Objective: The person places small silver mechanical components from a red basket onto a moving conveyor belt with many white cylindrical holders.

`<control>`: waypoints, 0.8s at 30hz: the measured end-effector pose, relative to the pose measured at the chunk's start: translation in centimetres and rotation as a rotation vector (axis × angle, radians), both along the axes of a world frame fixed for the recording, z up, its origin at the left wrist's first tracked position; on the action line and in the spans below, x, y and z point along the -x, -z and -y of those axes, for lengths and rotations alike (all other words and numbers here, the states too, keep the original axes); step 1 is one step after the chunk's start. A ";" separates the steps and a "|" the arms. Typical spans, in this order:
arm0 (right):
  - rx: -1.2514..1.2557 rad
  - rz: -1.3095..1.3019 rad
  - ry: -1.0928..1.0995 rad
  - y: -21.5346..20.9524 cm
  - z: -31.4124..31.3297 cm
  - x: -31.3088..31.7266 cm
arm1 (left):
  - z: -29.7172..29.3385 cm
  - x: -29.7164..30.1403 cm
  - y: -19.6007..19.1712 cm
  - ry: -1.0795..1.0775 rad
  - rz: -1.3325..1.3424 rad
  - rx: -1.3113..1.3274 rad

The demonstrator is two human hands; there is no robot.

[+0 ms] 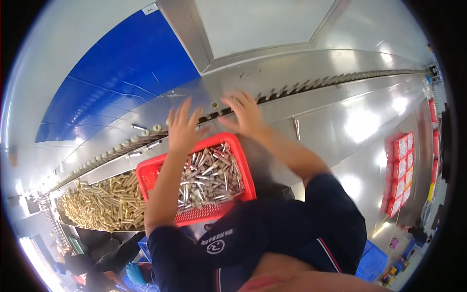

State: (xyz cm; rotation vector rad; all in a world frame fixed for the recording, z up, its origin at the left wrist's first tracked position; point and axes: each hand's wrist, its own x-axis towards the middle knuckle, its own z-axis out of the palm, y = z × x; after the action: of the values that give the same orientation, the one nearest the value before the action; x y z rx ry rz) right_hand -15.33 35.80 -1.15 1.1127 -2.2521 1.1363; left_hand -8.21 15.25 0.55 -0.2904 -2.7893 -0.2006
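Observation:
Both my hands reach over a narrow line of small round holders (215,105) set along a steel bench. My left hand (183,131) is open, its fingers spread beside the holders, just past the far rim of a red basket (247,170). To its right, my right hand (244,116) is open too, fingers apart and a little blurred, close to the same line. I see nothing held in either one. Heaped in the basket are many small silver pieces with brownish tufted ends, like brush heads (211,173). My left forearm crosses over the basket and hides part of it.
Left of the basket lies a heap of gold-coloured tubes (104,202). A single silver piece (297,128) rests on the bench at right. Blue sheeting (121,73) hangs behind the line. Red trays (401,170) stand far right. A blue-gloved hand (135,273) shows at lower left.

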 end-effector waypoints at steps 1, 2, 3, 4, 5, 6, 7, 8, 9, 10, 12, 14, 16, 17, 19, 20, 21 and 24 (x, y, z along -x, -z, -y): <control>-0.077 -0.092 -0.033 -0.8 1.7 2.3 | 0.7 2.2 1.3 0.026 0.139 0.035; -0.079 -0.101 -0.039 -0.1 2.1 4.3 | 0.9 3.7 2.7 0.061 0.274 0.065; -0.437 -0.007 -0.196 1.8 2.1 6.3 | 0.4 3.9 2.9 0.063 0.269 0.068; -0.798 0.081 -0.349 2.7 2.0 7.8 | -0.1 4.6 2.9 0.041 0.268 0.064; -0.797 0.071 -0.350 2.8 1.7 8.4 | -0.3 5.1 2.6 0.014 0.274 0.058; -0.741 0.029 -0.368 2.9 1.2 9.0 | 0.5 5.3 1.9 0.086 0.038 -0.071; -0.679 0.013 -0.377 3.5 0.6 8.7 | 0.4 4.5 -0.8 0.006 -0.054 -0.170; -0.675 0.010 -0.383 1.7 0.2 9.0 | 0.4 3.9 -4.7 -0.088 -0.162 -0.268; -0.373 0.242 -0.267 -2.0 -1.0 9.1 | 0.2 2.5 -8.0 -0.147 -0.129 -0.350; -0.067 0.481 -0.144 -4.7 -2.1 7.6 | -0.3 -0.5 -9.9 -0.208 -0.084 -0.430; -0.389 0.303 -0.680 -6.7 -0.9 1.8 | 1.2 -7.4 -8.3 -0.127 0.244 -0.334; -0.477 0.456 -0.712 1.4 2.0 -4.2 | 1.8 -8.5 -3.7 -0.100 0.410 -0.083; -0.448 0.345 -0.627 6.5 3.5 -6.5 | 3.3 -8.7 -1.6 -0.047 0.316 0.162; -0.399 0.252 -0.536 6.1 4.3 -5.7 | 5.2 -6.8 -1.0 -0.069 0.172 0.148; -0.157 -0.201 -0.327 -0.1 5.3 -1.5 | 6.6 -3.9 -0.7 -0.032 0.089 0.105; -0.207 -0.252 -0.259 -1.6 6.6 -0.3 | 7.0 -2.0 -0.8 0.042 0.137 0.079; -0.263 -0.313 -0.188 -2.5 7.6 1.3 | 6.9 0.4 -0.4 -0.048 0.400 0.070; -0.888 0.074 -0.284 0.5 9.2 4.0 | 6.7 2.6 2.3 -0.014 0.516 0.032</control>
State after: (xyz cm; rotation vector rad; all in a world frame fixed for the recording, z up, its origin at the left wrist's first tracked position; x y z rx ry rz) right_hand -19.29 26.59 -1.61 1.7622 -2.7930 0.1927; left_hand -10.83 8.59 -1.72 -0.2553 -3.3060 -0.2595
